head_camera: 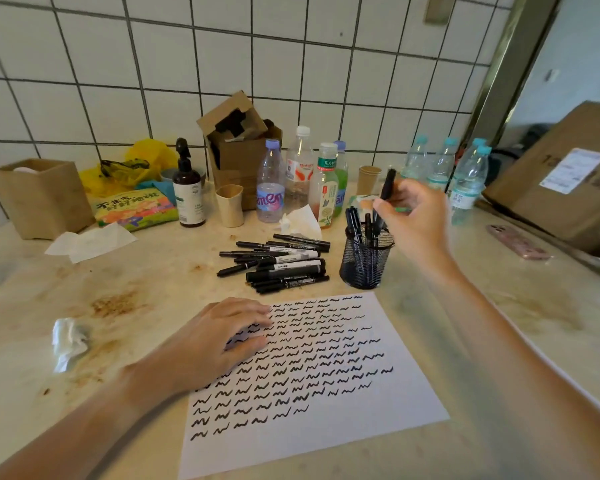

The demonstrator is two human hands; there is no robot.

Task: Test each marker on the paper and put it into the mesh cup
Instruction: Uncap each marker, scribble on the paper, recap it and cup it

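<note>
Over the mesh cup [366, 258], right hand [414, 216] pinches a marker [387, 184] ready to drop in, while left hand [219, 341] lies flat on the paper [326, 441]; next, another from the pile [274, 261].

Paper [326, 403] nearest on the counter [153, 278], marker pile [278, 263] behind it, mesh cup [365, 261] right of pile, bottles [302, 174] behind by the wall.

The right hand [414, 218] pinches a black marker [386, 188], tilted, just above the mesh cup [365, 259], which already holds several markers. The left hand [219, 337] lies flat on the paper [326, 441], which is covered in rows of black squiggles. A pile of markers [278, 263] lies left of the cup.
</note>
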